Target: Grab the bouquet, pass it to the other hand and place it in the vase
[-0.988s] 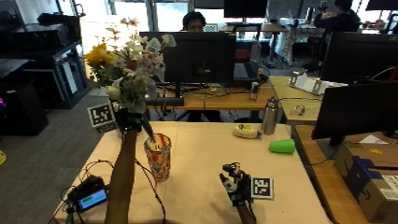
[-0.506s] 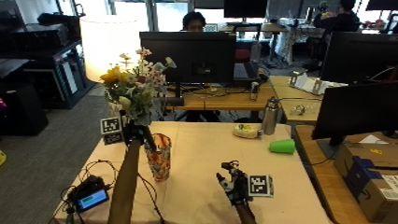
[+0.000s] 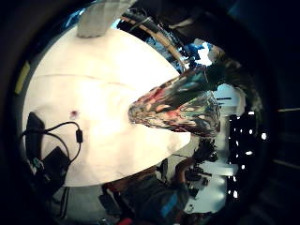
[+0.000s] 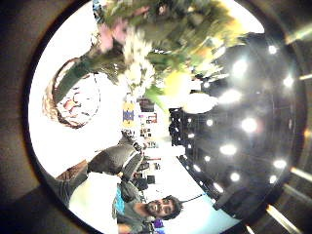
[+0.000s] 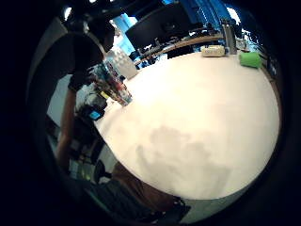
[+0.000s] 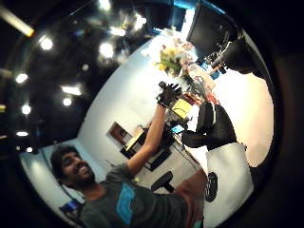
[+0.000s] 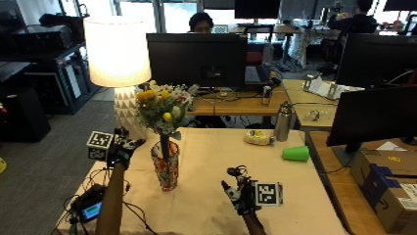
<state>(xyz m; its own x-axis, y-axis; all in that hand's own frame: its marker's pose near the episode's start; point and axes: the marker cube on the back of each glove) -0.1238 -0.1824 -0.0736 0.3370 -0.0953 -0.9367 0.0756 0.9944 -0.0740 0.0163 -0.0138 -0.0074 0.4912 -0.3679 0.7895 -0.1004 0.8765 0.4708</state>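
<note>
Left hand [image 7: 121,148] raised at the left edge of the table [image 7: 215,161], fingers spread and straight, holding nothing. It sits just left of the vase [image 7: 165,168], apart from it, roughly level with the vase rim. The right thumb side palm view shows the same hand with fingers fanned wide, forearm upright.

Bouquet [image 7: 161,108] stands in the vase, stems down inside the patterned glass, blooms of yellow, white and green above the rim. Vase upright on the table's left part, near side. Left thumb side palm view: blooms [image 4: 161,39] close to the palm, stems running down into the vase mouth [image 4: 73,97].

Change from half a second ago: the left hand then gripped the stems above the vase; now it is off them and moved out to the left. The bouquet sits lower.

Right hand [image 7: 240,192] low over the near middle of the table, well right of the vase, holding nothing. Fingers point away from the person; cannot tell whether they are straight or curled.

Farther right: a green cup [image 7: 296,153] on its side and a metal bottle [image 7: 283,122] standing.
</note>
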